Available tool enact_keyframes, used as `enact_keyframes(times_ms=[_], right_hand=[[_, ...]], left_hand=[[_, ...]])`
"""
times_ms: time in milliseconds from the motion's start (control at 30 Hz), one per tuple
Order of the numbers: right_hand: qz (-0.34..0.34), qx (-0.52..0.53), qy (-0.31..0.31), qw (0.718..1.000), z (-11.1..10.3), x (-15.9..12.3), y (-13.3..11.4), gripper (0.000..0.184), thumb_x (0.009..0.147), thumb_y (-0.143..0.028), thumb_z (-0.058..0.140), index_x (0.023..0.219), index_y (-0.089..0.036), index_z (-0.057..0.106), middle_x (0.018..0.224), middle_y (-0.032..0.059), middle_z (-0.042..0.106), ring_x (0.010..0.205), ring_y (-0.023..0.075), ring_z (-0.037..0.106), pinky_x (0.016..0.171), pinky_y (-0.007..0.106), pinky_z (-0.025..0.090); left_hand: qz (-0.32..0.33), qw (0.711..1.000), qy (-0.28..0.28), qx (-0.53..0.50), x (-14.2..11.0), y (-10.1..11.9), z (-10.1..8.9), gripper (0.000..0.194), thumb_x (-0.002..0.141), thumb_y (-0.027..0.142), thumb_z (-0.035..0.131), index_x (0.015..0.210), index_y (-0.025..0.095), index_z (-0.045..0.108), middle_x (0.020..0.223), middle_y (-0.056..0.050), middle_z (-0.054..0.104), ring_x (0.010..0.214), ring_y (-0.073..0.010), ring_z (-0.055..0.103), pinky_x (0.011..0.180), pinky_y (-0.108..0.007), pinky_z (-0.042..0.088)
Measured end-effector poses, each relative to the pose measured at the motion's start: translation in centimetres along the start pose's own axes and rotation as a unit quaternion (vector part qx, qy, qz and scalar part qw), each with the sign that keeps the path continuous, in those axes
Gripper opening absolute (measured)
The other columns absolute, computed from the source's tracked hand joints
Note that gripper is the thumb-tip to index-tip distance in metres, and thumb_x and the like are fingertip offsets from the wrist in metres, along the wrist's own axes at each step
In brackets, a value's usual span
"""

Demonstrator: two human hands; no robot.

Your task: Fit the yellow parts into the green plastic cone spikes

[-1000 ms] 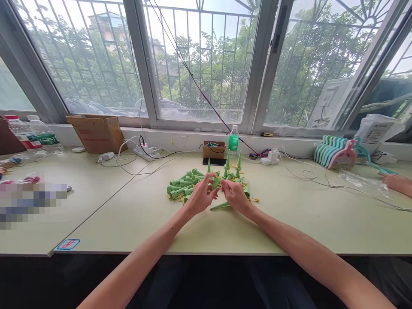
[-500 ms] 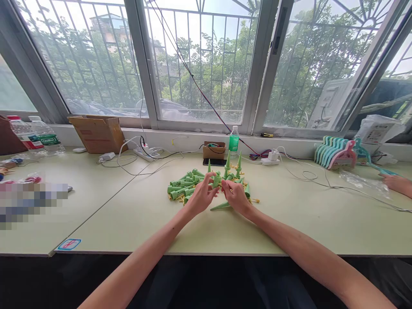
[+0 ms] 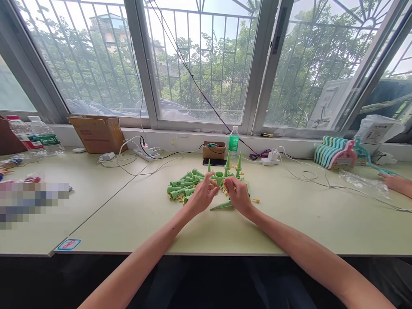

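Observation:
My left hand [image 3: 202, 194] has its thumb and fingers closed round a green plastic watering spike [image 3: 219, 177], its round open mouth facing up. Close beside it on the right, the fingers of my right hand [image 3: 238, 195] are pinched together. What they hold, if anything, is too small to make out. Left of my hands lies a pile of green hollow spike pieces [image 3: 182, 189] with small yellow parts among them. Behind my right hand, pointed green spikes [image 3: 238, 165] stand tip up. Under that hand another spike [image 3: 221, 206] lies flat, partly covered.
Behind the pile are a dark phone [image 3: 215, 162], a small cardboard box [image 3: 214, 151] and a green-labelled bottle [image 3: 234, 141]. Cables and a power strip [image 3: 146, 153] run along the window. Hangers [image 3: 334, 153] and another person's hand [image 3: 398, 184] are at right.
The green spike in my left hand has turned so that its open mouth faces up. My right hand has shifted slightly right, away from it.

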State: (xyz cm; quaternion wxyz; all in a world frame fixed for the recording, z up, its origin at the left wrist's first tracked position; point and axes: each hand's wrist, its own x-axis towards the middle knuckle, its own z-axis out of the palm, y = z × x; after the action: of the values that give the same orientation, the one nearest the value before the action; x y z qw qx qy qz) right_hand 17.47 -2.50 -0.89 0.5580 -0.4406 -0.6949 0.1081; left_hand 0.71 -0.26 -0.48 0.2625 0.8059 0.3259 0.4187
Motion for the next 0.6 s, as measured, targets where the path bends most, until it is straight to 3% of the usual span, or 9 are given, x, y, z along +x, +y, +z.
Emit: enact_keyframes(times_ms=[333,600], right_hand=[[0.006,0.012,0.030,0.999,-0.22,0.07,-0.18,0.040,0.098,-0.048,0.034,0.076,-0.019,0.053,0.056,-0.0019,0.049,0.052,0.0122,0.046,0.055,0.024,0.038],[-0.005,0.007,0.006,1.000,-0.25,0.13,-0.39,0.039,0.097,-0.046,0.038,0.075,-0.019,0.055,0.056,-0.0016,0.050,0.053,0.0129,0.046,0.055,0.024,0.038]], left_hand=[[0.001,1.000,-0.001,0.002,0.00,0.23,0.06,0.034,0.095,0.043,0.039,0.123,0.023,0.039,0.083,-0.002,0.059,0.066,-0.0138,0.062,0.063,-0.029,0.056],[-0.029,0.995,0.012,-0.096,0.05,0.20,0.21,0.039,0.096,0.052,0.029,0.115,0.021,0.042,0.077,0.000,0.061,0.059,-0.0118,0.060,0.060,-0.027,0.055]])
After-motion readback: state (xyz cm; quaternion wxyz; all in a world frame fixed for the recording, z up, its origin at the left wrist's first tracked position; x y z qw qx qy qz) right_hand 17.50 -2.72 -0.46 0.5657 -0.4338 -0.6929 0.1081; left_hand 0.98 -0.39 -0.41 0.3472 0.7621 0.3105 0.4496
